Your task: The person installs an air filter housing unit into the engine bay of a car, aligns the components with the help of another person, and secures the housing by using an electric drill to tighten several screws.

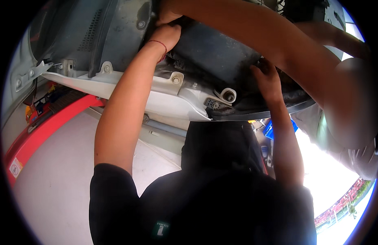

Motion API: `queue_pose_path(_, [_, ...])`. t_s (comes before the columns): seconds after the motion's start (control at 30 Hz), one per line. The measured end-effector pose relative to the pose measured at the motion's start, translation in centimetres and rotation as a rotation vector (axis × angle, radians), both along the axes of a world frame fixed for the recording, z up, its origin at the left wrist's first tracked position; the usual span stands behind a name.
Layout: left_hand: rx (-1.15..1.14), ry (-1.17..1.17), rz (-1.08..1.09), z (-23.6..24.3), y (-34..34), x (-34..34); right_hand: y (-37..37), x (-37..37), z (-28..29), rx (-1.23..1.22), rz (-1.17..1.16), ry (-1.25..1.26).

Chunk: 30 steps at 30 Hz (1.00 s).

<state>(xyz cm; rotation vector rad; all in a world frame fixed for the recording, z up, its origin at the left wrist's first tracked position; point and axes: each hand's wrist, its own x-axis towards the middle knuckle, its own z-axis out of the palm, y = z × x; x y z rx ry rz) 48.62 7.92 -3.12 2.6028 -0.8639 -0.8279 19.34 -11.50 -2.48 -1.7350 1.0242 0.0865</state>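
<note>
My left hand (167, 35), with a red cord at the wrist, reaches up beside the edge of a dark underbody panel (123, 32). Its fingers look curled closed, and whatever they hold is hidden. Farther right, my right hand (269, 81) is raised at the rim of a smooth dark cover (215, 51). Thumb and fingers stand apart there, and the fingertips go into shadow. Between my hands lies a pale metal bracket (176, 79) with a bolt. A round metal bushing (228, 95) sits closer to my right hand.
Another person's forearm (254, 24) crosses above mine from the right, its hand (169, 11) next to my left hand. A pale sill (164, 98) runs below the panels. At left is a red lift arm (50, 130). Something blue (274, 130) lies past my right forearm.
</note>
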Motion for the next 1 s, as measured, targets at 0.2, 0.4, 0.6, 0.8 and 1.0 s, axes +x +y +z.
queue_pose_path(0.2, [0.154,-0.024,-0.101,0.7,-1.2,0.1,-0.4,-0.1,0.1,0.107,-0.017,-0.019])
queue_pose_path(0.4, [0.221,0.131,-0.011,2.2,-1.4,-0.7,-0.5,0.3,-0.4,0.046,-0.14,0.071])
queue_pose_path(0.6, [0.407,0.12,-0.241,2.2,-1.7,-0.1,-2.9,-0.3,-4.1,-0.242,0.087,0.03])
queue_pose_path(0.8, [0.13,0.145,0.191,3.5,-1.7,-1.0,-3.3,0.6,-5.2,-0.174,0.253,0.055])
queue_pose_path(1.0, [0.072,0.182,0.294,3.2,-1.4,-0.9,-3.2,0.9,-5.1,-0.171,0.195,-0.013])
